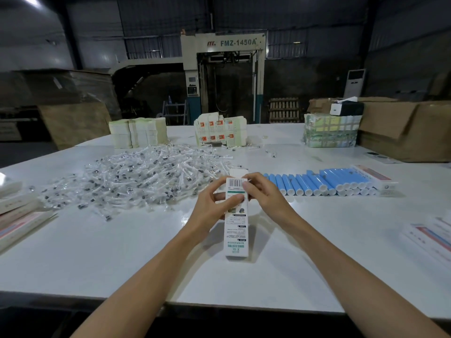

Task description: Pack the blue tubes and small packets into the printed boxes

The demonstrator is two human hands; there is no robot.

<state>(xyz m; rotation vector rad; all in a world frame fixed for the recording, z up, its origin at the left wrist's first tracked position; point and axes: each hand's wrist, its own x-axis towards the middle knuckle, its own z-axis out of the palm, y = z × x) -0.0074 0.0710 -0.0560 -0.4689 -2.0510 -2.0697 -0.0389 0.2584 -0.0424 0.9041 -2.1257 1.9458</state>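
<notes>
The left hand (212, 206) and right hand (264, 198) curl their fingers (253, 178) round the top of a tall white printed cardboard box (236, 230) over the white counter (117, 252). The card looks light and crushable, so it is best gripped along its edges.

You have a single view, from the camera on your head. It faces forward and tilts down across the table (341, 240); the wide lens bows the table's edges. Your left hand (210, 206) and right hand (264, 197), on the box (236, 235), sit near, at frame centre; your forearms (146, 276) enter from the bottom edge. The machine (223, 69) stands far off, upper centre.
</notes>
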